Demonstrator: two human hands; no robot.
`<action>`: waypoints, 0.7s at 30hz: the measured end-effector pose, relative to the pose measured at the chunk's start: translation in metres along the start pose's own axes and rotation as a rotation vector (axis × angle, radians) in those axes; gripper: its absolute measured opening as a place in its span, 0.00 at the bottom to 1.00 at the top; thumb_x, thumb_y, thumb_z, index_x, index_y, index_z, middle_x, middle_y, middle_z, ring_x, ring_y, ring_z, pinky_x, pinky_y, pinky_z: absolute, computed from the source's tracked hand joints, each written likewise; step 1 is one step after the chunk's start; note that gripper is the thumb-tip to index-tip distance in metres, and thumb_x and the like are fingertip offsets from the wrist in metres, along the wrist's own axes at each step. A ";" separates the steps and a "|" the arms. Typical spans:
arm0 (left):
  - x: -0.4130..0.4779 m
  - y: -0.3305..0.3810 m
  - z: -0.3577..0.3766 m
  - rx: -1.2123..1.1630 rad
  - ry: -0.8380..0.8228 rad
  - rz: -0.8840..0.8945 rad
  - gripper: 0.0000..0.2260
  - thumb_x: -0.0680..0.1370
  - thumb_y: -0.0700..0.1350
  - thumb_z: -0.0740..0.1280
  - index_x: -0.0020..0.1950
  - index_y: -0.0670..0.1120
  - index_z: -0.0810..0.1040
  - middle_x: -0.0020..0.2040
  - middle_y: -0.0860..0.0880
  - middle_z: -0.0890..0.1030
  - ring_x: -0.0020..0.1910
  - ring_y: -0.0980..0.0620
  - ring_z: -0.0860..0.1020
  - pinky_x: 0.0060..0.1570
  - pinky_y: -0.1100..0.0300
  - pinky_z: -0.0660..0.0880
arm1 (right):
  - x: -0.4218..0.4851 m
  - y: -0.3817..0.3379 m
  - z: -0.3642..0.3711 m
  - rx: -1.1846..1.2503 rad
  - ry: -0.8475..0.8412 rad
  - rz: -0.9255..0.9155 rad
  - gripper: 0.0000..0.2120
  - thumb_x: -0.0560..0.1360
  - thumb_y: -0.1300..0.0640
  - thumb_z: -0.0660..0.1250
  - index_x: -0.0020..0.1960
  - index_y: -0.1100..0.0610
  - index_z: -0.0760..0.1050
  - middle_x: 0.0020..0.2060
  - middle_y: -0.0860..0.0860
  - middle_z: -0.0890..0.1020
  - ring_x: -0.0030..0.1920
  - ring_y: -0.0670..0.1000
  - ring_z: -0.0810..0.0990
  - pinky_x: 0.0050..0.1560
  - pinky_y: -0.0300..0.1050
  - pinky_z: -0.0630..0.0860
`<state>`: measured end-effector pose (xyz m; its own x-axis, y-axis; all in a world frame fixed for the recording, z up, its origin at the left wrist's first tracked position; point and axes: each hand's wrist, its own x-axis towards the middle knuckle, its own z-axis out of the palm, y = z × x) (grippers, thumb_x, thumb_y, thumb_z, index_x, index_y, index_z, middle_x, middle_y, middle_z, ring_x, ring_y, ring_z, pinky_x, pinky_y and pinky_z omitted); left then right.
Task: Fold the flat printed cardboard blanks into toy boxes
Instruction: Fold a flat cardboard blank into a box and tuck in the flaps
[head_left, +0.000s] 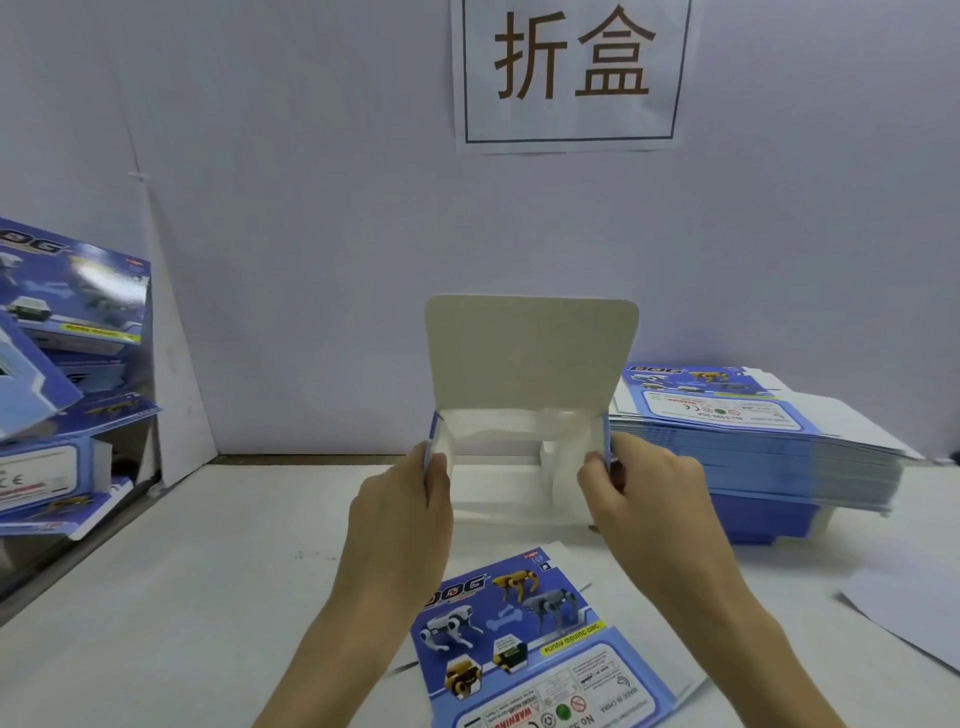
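I hold a partly folded blue toy box (524, 364) up over the middle of the white table, its open end toward me and its pale lid flap standing upright. My left hand (402, 512) pinches the box's left side wall. My right hand (641, 493) pinches the right side wall. Both thumbs reach inside the opening. Below my hands a flat printed blank (524, 639) with robot-dog pictures lies face up on the table. A tall stack of flat blanks (753, 436) rests at the right, close to the box.
Several folded blue boxes (67, 374) are piled at the left edge, leaning against a white partition. A white wall with a paper sign (571, 73) stands behind. A loose white sheet (909, 608) lies at the far right on the table (208, 597).
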<state>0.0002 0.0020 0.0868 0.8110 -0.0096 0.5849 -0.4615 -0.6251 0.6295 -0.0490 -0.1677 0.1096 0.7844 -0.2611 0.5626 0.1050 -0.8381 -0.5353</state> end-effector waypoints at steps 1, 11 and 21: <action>-0.002 0.001 -0.001 -0.011 0.021 0.042 0.17 0.83 0.50 0.53 0.34 0.53 0.64 0.27 0.54 0.71 0.27 0.56 0.71 0.28 0.66 0.64 | 0.001 0.001 0.000 0.005 -0.005 0.017 0.18 0.78 0.60 0.58 0.31 0.52 0.61 0.25 0.46 0.69 0.30 0.50 0.67 0.30 0.43 0.62; 0.011 0.000 -0.015 -0.504 -0.154 -0.087 0.13 0.73 0.66 0.64 0.54 0.63 0.73 0.50 0.59 0.82 0.49 0.63 0.80 0.49 0.69 0.74 | 0.007 0.008 -0.016 0.517 -0.211 0.344 0.10 0.80 0.55 0.58 0.45 0.59 0.74 0.27 0.54 0.83 0.28 0.54 0.83 0.26 0.44 0.79; 0.000 -0.009 0.016 -0.189 -0.132 0.341 0.61 0.58 0.65 0.76 0.73 0.60 0.32 0.78 0.54 0.37 0.78 0.55 0.41 0.73 0.43 0.59 | 0.006 0.001 -0.020 0.764 -0.456 0.363 0.17 0.78 0.61 0.55 0.44 0.73 0.76 0.34 0.63 0.84 0.33 0.61 0.84 0.29 0.46 0.80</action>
<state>0.0105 -0.0044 0.0730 0.6335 -0.2994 0.7135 -0.7599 -0.4146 0.5007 -0.0563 -0.1795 0.1246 0.9929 -0.0965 0.0689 0.0526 -0.1621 -0.9854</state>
